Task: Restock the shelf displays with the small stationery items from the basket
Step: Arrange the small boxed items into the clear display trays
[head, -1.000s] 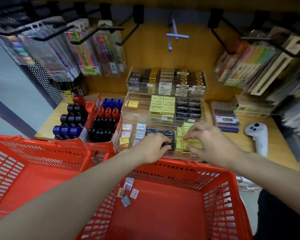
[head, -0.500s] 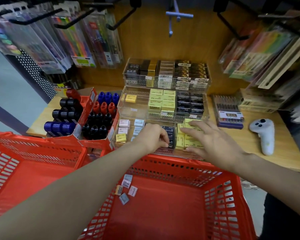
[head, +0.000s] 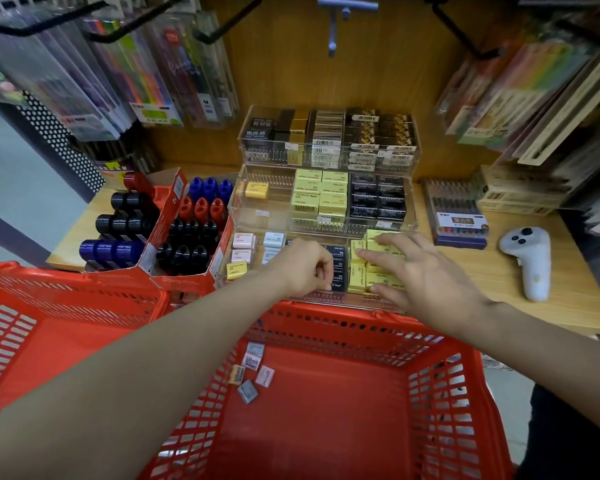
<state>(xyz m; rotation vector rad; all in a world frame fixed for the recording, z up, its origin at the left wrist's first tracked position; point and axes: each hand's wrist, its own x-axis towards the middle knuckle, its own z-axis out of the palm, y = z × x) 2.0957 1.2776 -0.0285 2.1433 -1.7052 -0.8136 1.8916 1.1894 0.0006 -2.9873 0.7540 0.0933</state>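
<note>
Nearest, the red basket (head: 326, 427) sits below the shelf edge with four small erasers (head: 253, 372) loose near its far left corner, so the restocking looks unfinished. One shows a barcode sticker; its print is too small to read.

Just past the basket rim, both hands work in the lowest tier of the clear display case (head: 236, 216). The left hand (head: 302, 268) is curled into a loose fist over the black erasers (head: 338, 268); whether it grips anything I cannot tell, since the fingertips are tucked under. The right hand (head: 420, 275) lies flat and spread, fingers (head: 392, 240) pressing on the yellow erasers (head: 357, 271), holding none.

Risks, as I judge them: the yellow row is packed tight, and pressing on one side could pop a neighbour up or tip it over the low front lip into the basket. The left fist could drag a black eraser out of line as it withdraws. The pink, blue and yellow singles (head: 243, 251) at the left of the tier stand loose and would scatter if a forearm brushed them.

Farther back, the middle tier's yellow and black boxes carry small print I cannot make out; the top tier shows barcode labels. The marker boxes (head: 187, 244) to the left bear small labels, unreadable. A white controller (head: 530, 261) lies on the shelf at right. A hanging pen pack (head: 174, 39) has a red logo that is too blurred to read
</note>
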